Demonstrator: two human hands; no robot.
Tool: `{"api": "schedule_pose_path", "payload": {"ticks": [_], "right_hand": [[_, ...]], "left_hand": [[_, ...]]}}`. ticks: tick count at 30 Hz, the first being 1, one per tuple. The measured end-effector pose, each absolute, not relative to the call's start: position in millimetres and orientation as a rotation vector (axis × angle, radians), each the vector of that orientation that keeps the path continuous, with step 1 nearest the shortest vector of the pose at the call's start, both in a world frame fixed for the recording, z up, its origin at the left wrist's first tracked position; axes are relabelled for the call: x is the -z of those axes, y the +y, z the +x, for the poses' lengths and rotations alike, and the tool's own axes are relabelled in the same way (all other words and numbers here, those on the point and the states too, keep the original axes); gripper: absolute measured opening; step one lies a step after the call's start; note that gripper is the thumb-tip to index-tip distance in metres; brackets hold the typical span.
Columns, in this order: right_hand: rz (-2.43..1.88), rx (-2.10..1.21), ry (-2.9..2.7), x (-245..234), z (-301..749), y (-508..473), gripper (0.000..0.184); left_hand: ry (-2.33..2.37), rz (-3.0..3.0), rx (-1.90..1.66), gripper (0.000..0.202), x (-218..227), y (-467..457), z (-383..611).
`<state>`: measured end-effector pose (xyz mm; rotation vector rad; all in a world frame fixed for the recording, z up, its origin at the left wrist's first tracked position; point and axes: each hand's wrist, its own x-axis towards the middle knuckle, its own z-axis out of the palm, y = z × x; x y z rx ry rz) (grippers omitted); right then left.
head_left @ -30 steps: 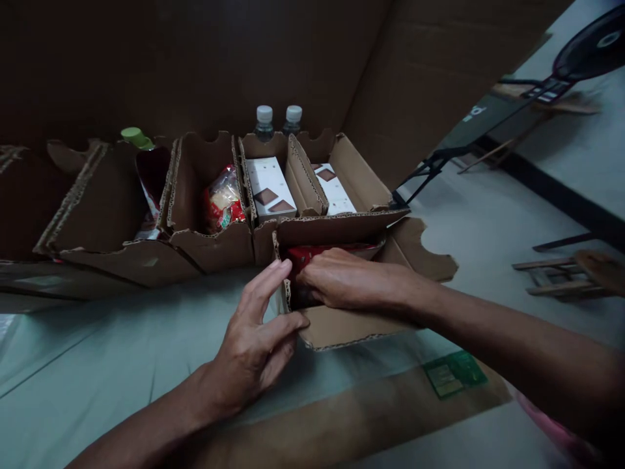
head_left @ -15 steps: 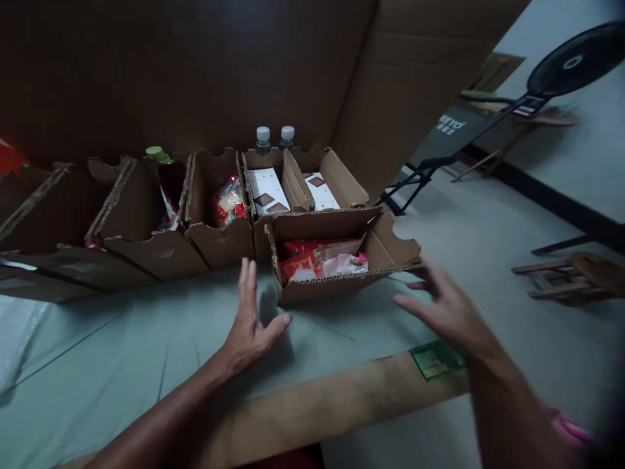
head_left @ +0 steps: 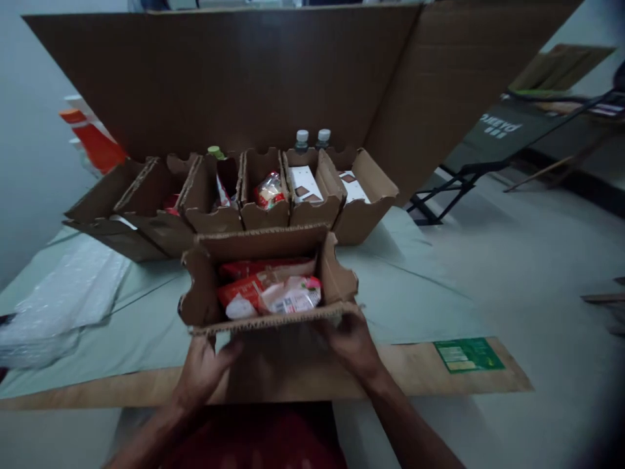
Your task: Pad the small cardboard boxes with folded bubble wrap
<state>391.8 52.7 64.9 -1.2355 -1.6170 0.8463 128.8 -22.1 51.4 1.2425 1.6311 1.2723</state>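
An open cardboard box point(head_left: 263, 243) is held up near the table's front edge, tilted toward me. Inside it lie red packets point(head_left: 241, 293) and a pink-and-white packet point(head_left: 293, 296). My left hand point(head_left: 202, 371) grips the box's lower left, its fingertips hidden behind the cardboard. At the lower right, my right hand point(head_left: 352, 342) is closed on the same box, fingers partly underneath. Behind it stands a row of similar cardboard boxes point(head_left: 215, 220) with goods in them, among them a red-and-clear packet point(head_left: 269, 190) and white cartons point(head_left: 305, 184).
A tall cardboard panel point(head_left: 244, 78) rises behind the row. Two white-capped bottles point(head_left: 302, 138) stand there. Bubble wrap point(head_left: 63, 303) lies on the left of the green cloth point(head_left: 415, 293). A folding chair point(head_left: 493, 133) is on the right, past the table.
My hands, which were apart with the left one open, now both hold the box. It has come away from the row, left and toward me. The view has shifted too.
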Motion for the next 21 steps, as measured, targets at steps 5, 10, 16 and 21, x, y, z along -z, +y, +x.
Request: {"api": "schedule_pose_path", "payload": {"ticks": [5, 10, 16, 21], "right_hand": [[-1.239, -0.742, -1.599, -86.6, 396.0, 87.5, 0.033], [-1.43, -0.723, -1.613, -71.2, 476.9, 57.9, 0.039], [-1.445, -0.673, -1.389, -59.7, 549.2, 73.5, 0.059], [-1.549, -0.483, -1.239, -47.2, 582.5, 69.2, 0.063]], "left_hand": [[1.433, 1.306, -1.421, 0.079, -72.1, 16.1, 147.3], [1.193, 1.368, -1.286, 0.098, -58.5, -14.7, 196.8], [0.954, 1.616, -1.046, 0.11, -46.6, -31.4, 250.2], [0.741, 1.702, -0.991, 0.107, -37.5, -20.5, 292.4]]}}
